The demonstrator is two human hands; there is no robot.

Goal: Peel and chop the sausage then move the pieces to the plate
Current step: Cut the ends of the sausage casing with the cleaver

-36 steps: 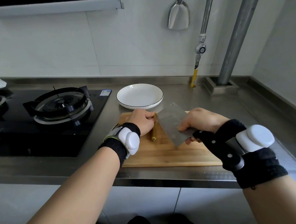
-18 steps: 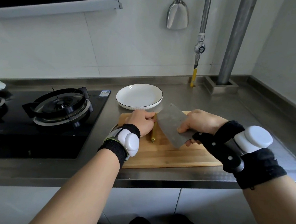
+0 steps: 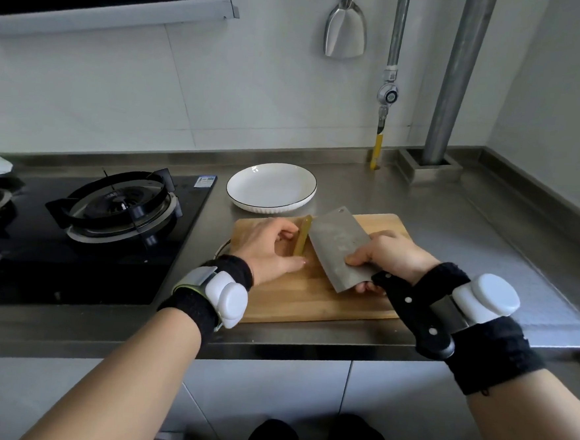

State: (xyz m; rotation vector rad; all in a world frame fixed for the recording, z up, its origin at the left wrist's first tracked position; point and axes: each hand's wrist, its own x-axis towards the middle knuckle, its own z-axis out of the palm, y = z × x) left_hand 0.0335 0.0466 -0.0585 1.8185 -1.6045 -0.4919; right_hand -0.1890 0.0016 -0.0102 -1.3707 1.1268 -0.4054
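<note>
A thin yellowish sausage (image 3: 303,236) lies lengthwise on the wooden cutting board (image 3: 310,300). My left hand (image 3: 269,247) rests on the board beside it, with curled fingertips touching the sausage's left side. My right hand (image 3: 389,256) grips a cleaver (image 3: 340,245) where the blade meets its black handle, thumb on the blade's flat. The blade stands against the sausage's right side. A white plate (image 3: 272,187) with a dark rim sits empty just behind the board.
A black gas hob (image 3: 118,207) fills the steel counter to the left. A gas pipe with a yellow valve (image 3: 377,147) and a thick steel pipe (image 3: 452,93) stand at the back right. A metal spatula (image 3: 346,28) hangs on the wall.
My left hand has drawn slightly back from the sausage, which shows more of its length. The cleaver stays against its right side.
</note>
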